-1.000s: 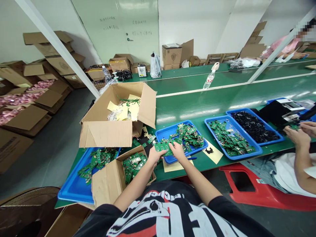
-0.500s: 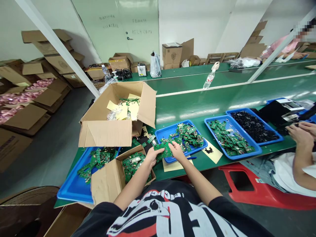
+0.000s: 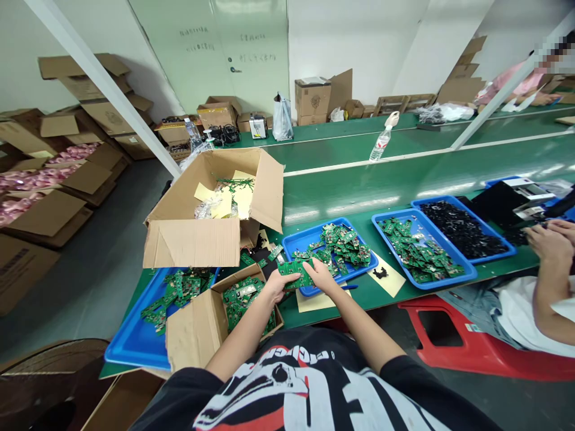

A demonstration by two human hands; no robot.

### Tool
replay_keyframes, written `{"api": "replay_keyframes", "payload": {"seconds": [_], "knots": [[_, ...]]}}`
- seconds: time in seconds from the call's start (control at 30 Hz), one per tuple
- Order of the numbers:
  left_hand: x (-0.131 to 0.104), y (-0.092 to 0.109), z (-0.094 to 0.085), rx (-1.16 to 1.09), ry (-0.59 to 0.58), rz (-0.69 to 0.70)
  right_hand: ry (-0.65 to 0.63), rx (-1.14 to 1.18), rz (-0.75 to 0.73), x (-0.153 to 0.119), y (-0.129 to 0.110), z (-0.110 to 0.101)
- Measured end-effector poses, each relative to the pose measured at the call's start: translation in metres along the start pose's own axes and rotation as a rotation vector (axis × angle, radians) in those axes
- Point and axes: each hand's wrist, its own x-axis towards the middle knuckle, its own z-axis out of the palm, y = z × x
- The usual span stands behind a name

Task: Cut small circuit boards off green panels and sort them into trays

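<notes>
A clear bottle (image 3: 380, 145) stands right of a pale bag (image 3: 283, 121).

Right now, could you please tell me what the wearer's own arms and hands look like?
The left hand and right hand are ungloved, with no watch or bracelet visible. The forearms are bare below short black sleeves, part of a black T-shirt printed in white and red.

Green board (image 3: 296, 267) partly covered, near co-worker (image 3: 545, 305) cropped, door writing (image 3: 257, 58) illegible

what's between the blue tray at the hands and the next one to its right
Head view: a yellow sheet bearing a small black cluster, on the green table.
</notes>
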Motion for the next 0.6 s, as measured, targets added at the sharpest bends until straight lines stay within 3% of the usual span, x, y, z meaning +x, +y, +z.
{"api": "replay_keyframes", "payload": {"seconds": [0.1,0.37,0.6], "knots": [[0.001,-0.004,0.003,0.032,0.049,0.057,0.047,-0.281,0.054,0.003,0.001,-0.001],[0.01,-0.011,0.002,0.223,0.174,0.188,0.075,-0.606,0.157,0.001,-0.002,0.006],[0.014,-0.009,0.004,0.463,0.218,0.239,0.072,-0.692,0.222,0.001,-0.008,0.011]]}}
